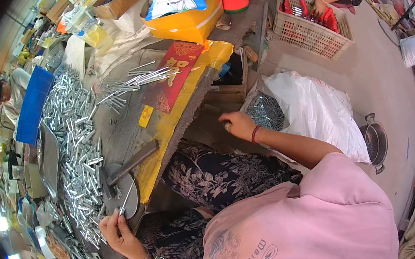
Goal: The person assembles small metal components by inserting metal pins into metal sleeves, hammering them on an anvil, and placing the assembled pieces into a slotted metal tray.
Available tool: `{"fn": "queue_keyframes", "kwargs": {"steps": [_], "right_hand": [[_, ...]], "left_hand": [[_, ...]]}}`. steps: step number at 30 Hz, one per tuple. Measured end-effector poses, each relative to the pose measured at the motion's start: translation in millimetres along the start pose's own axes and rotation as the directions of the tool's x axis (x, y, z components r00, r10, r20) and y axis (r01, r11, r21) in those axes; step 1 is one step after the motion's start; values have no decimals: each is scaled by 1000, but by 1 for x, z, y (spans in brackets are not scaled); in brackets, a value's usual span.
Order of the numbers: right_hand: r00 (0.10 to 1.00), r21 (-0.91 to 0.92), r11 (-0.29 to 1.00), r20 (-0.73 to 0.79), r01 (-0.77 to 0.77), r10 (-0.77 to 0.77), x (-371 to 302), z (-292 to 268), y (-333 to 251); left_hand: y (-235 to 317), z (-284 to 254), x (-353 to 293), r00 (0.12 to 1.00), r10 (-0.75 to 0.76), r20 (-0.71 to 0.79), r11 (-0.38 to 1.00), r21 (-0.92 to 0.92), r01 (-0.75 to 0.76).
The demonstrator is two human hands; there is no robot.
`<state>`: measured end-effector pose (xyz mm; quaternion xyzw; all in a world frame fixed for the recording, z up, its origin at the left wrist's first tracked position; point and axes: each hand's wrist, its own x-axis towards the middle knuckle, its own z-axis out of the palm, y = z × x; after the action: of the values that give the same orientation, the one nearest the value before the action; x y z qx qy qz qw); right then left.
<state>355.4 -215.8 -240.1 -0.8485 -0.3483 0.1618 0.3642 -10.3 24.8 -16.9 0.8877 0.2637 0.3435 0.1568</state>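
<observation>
**Operator:** State the position and condition of the left hand.
**Inspector:** The left hand (120,237) is at the lower left of the frame. Thumb and forefinger are closed together, pinching one end of a thin metal rod (128,194). The rod slants up and to the right over a round metal disc (132,205).

**Operator:** And the right hand?
**Inspector:** The right hand (241,126) is near the centre, with the fingers curled. Whether they grip anything cannot be told. The nearest items are the thin metal pins (265,112) just to its right, beside a white plastic bag (315,110).

**Operator:** List the items around the disc.
**Inspector:** A hammer (135,161) lies at its upper edge, handle pointing to the upper right. A heap of short silver tubes (71,147) extends along the left of the frame. Above centre, longer loose rods (130,83) partly overlap a red card (175,73).
</observation>
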Motion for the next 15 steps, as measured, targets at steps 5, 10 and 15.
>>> {"fn": "queue_keyframes", "kwargs": {"steps": [5, 10, 15], "right_hand": [[966, 53, 981, -174, -185, 192, 67, -19, 37], [945, -169, 974, -316, -149, 89, 148, -10, 90], [956, -190, 937, -34, -292, 291, 223, 22, 175]], "left_hand": [[-2, 0, -1, 999, -27, 18, 999, 38, 26], [-12, -6, -6, 999, -30, 23, 993, 119, 27], [-14, -9, -4, 993, -87, 78, 980, 186, 71]]}}
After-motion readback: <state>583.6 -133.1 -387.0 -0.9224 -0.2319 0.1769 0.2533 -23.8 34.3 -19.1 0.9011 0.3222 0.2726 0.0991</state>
